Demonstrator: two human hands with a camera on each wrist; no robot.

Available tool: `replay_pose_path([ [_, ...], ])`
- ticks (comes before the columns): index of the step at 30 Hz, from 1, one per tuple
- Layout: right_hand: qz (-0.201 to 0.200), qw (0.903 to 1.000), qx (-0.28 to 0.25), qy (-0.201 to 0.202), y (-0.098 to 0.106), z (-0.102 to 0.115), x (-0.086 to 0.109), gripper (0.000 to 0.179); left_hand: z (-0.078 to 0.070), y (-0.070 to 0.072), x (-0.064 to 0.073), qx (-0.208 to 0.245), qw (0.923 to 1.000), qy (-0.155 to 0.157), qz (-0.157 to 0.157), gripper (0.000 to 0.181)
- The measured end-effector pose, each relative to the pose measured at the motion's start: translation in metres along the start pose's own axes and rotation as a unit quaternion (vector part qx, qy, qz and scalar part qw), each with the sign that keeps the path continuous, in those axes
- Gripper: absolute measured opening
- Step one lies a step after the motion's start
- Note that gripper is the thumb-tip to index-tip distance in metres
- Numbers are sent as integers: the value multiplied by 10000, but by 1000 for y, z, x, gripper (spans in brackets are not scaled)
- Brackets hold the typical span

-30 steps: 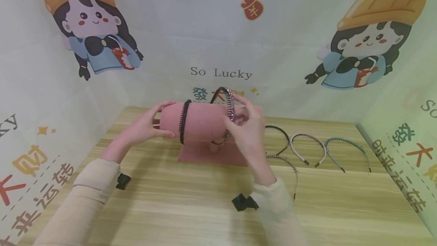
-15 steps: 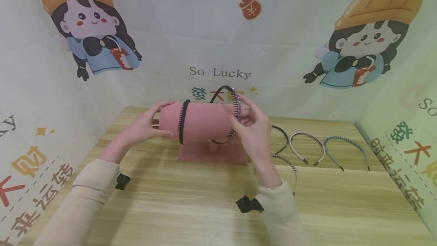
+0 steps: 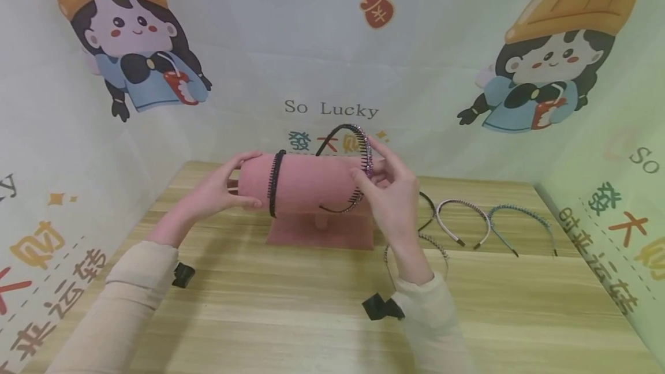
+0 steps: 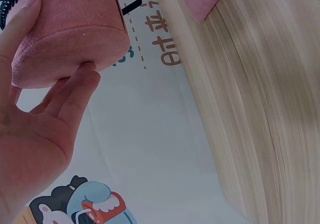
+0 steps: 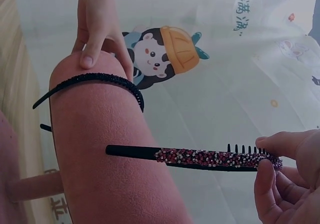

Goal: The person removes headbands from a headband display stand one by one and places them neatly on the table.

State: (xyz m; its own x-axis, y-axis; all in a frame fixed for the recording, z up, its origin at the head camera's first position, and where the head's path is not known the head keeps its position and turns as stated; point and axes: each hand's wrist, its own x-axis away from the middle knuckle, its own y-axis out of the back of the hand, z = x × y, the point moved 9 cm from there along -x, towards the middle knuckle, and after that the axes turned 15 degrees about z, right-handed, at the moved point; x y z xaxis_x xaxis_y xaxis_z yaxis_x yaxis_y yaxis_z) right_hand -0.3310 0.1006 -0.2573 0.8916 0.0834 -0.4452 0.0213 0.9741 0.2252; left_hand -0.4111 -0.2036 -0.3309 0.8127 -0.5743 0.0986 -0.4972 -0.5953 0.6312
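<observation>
A pink padded headband stand (image 3: pixel 312 180), a horizontal roll on a post and flat base, stands at the centre of the head view. At its left end my left hand (image 3: pixel 210 192) grips it, thumb in front and fingers over the end and back. Close to that hand, a black toothed headband (image 3: pixel 276 183) sits around the roll. My right hand (image 3: pixel 395 198) pinches a sparkly purple-and-silver headband (image 5: pixel 215 158) between thumb and fingers near the roll's right end. Its tips straddle the roll; in the right wrist view one tip lies over the pink surface.
Right of the stand lie a black headband (image 3: pixel 428 212), a white one (image 3: pixel 462 206), a blue one (image 3: pixel 519 211) and a thin one (image 3: pixel 433 242) partly hidden behind my right arm. A printed cloth (image 3: pixel 249 45) walls the table (image 3: pixel 270 316) at back and sides.
My right hand has moved right and slightly up along the roll, carrying the sparkly headband toward its right end. My left hand keeps its grip on the stand.
</observation>
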Motion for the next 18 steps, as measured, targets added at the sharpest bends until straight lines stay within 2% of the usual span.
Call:
replay_pose_path([
  [11,-96,9998,105,102,9,5,3,52,0,0,1,-63,9999,78,-1,98],
  [18,-64,9997,221,92,12,6,3,51,-3,1,1,-159,9999,-40,-17,99],
])
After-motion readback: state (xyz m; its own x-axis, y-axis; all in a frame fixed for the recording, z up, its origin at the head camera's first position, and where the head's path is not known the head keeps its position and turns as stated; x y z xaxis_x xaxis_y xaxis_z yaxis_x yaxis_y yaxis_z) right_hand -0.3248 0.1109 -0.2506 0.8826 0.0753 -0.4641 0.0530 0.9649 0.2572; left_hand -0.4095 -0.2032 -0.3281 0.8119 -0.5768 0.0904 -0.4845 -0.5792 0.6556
